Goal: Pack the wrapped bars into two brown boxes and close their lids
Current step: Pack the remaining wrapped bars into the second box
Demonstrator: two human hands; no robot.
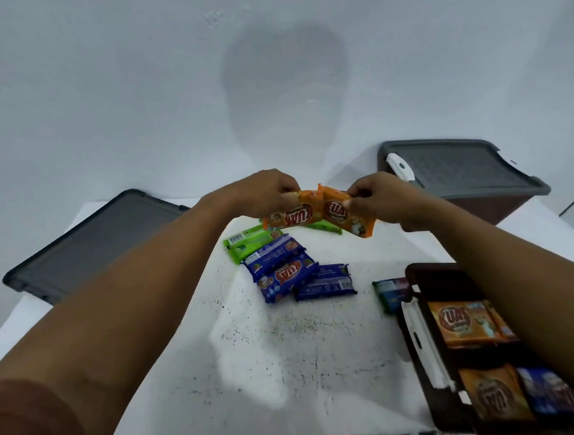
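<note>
Head view: both hands are raised above the white table [289, 354], each pinched shut on an orange wrapped bar. Left hand [263, 193] grips the left orange bar [292, 215]; right hand [380, 198] grips the right orange bar [345, 218] — the two bars touch end to end. Below the hands lie green bars [246, 242] and blue bars [283, 272]. Under the right forearm sits the open brown box [420, 310], already holding bars. Beyond the right hand stands a closed brown box [464, 176] — its grey lid on. Left of the left forearm lies a loose grey lid [92, 243].
</note>
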